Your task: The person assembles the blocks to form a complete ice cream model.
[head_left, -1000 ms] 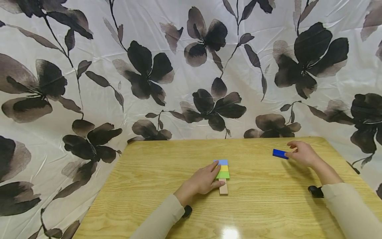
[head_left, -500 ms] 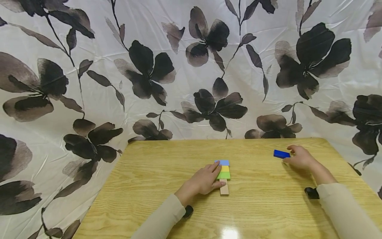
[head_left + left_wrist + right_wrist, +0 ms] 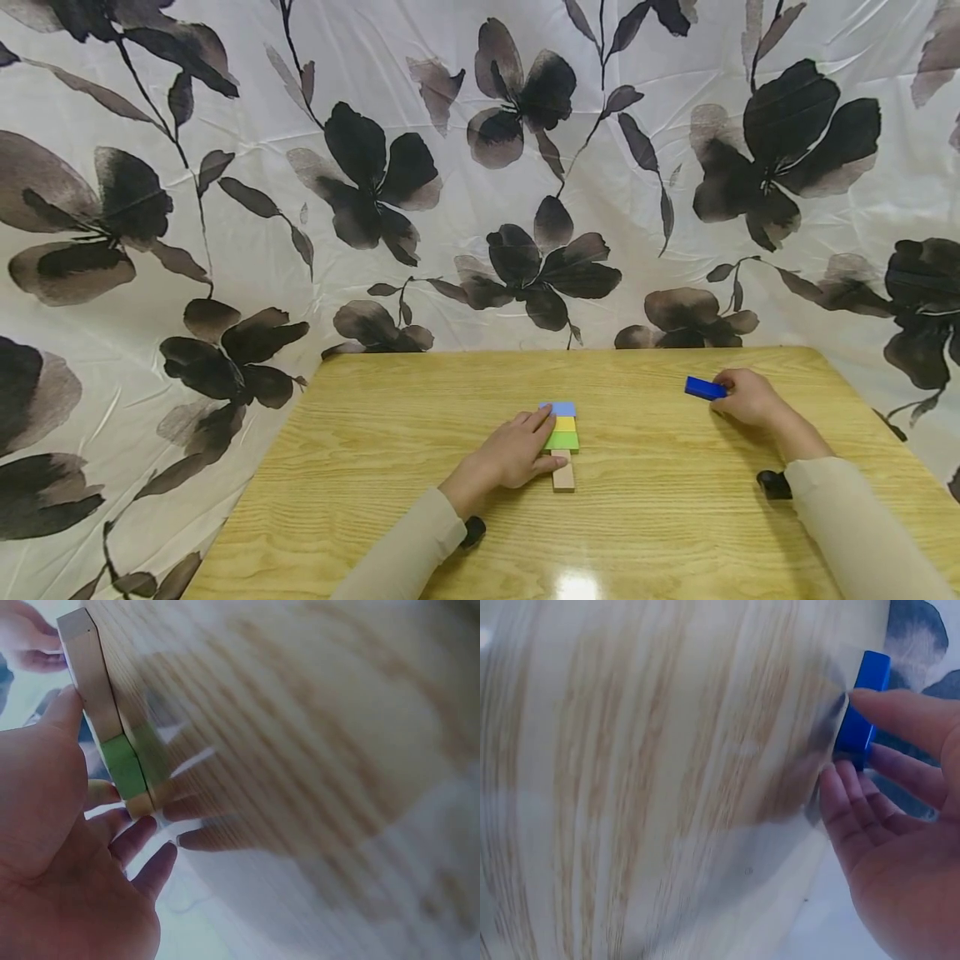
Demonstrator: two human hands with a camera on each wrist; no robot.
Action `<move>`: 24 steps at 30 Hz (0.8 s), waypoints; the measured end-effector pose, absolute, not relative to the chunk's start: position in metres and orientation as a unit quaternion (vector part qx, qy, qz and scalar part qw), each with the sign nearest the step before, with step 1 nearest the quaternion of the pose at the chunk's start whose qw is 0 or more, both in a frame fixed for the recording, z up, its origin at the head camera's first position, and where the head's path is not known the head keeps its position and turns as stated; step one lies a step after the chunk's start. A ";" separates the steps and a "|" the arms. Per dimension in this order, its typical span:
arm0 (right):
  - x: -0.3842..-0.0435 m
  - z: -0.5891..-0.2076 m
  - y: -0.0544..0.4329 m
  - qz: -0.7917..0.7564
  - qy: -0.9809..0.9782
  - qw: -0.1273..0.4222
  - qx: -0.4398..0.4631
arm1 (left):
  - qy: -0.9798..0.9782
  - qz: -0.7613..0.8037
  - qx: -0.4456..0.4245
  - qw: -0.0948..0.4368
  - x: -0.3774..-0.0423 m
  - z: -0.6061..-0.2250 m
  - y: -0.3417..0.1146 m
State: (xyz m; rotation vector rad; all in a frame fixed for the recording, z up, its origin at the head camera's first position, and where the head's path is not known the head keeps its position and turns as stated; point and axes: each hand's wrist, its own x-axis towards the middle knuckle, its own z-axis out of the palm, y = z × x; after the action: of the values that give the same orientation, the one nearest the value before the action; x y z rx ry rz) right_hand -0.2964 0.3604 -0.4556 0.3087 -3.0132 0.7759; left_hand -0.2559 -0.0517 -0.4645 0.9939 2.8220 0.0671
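Observation:
At mid-table, a short column of wooden blocks lies flat: a light blue block (image 3: 564, 409) farthest away, then a yellow block (image 3: 566, 423), a green block (image 3: 562, 441) and a plain wood block (image 3: 563, 476) nearest. My left hand (image 3: 508, 452) rests along the column's left side, fingers extended over the light blue end and thumb on the plain block. The left wrist view shows the plain block (image 3: 93, 679) and green block (image 3: 124, 765) beside my fingers. Farther right, my right hand (image 3: 750, 397) pinches the right end of a dark blue block (image 3: 702, 387) between thumb and fingers.
The wood-grain table (image 3: 360, 450) has its far edge just beyond the dark blue block. Behind it hangs a white cloth (image 3: 450, 208) with dark flowers. A black wrist camera (image 3: 773, 484) sits under the right sleeve.
My right hand has moved slightly left and down, and its thumb and fingers have closed on the end of the dark blue block. The left hand stays on the column.

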 end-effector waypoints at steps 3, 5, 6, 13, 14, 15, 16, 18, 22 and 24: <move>-0.297 -0.456 0.358 0.246 -0.964 0.011 0.100 | 0.941 0.023 0.331 0.074 -0.256 -0.465 -0.052; -0.298 -0.456 0.357 0.246 -0.964 0.015 0.101 | 0.940 0.024 0.331 0.073 -0.256 -0.465 -0.052; -0.298 -0.456 0.356 0.246 -0.964 0.016 0.102 | 0.940 0.025 0.331 0.073 -0.256 -0.465 -0.052; -0.298 -0.458 0.344 0.261 -0.958 0.028 0.119 | 0.941 0.022 0.328 0.078 -0.256 -0.466 -0.052; -0.298 -0.458 0.341 0.263 -0.957 0.030 0.121 | 0.941 0.022 0.327 0.079 -0.256 -0.467 -0.052; -0.298 -0.457 0.338 0.265 -0.956 0.033 0.125 | 0.942 0.021 0.327 0.079 -0.256 -0.467 -0.052; -0.298 -0.457 0.334 0.267 -0.955 0.036 0.126 | 0.942 0.022 0.326 0.079 -0.256 -0.468 -0.052; -0.297 -0.454 0.326 0.274 -0.952 0.038 0.129 | 0.942 0.022 0.326 0.078 -0.257 -0.469 -0.052; -0.297 -0.451 0.309 0.289 -0.947 0.034 0.139 | 0.942 0.024 0.327 0.075 -0.257 -0.469 -0.053; -0.297 -0.450 0.302 0.298 -0.943 0.033 0.147 | 0.941 0.026 0.328 0.073 -0.257 -0.469 -0.053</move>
State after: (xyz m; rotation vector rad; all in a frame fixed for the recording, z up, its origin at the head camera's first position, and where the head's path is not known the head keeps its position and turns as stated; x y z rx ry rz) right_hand -0.2973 0.3016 -0.4495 0.4514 -2.9006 0.9155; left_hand -0.2574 -0.0529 -0.4688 0.9860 2.8267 0.0773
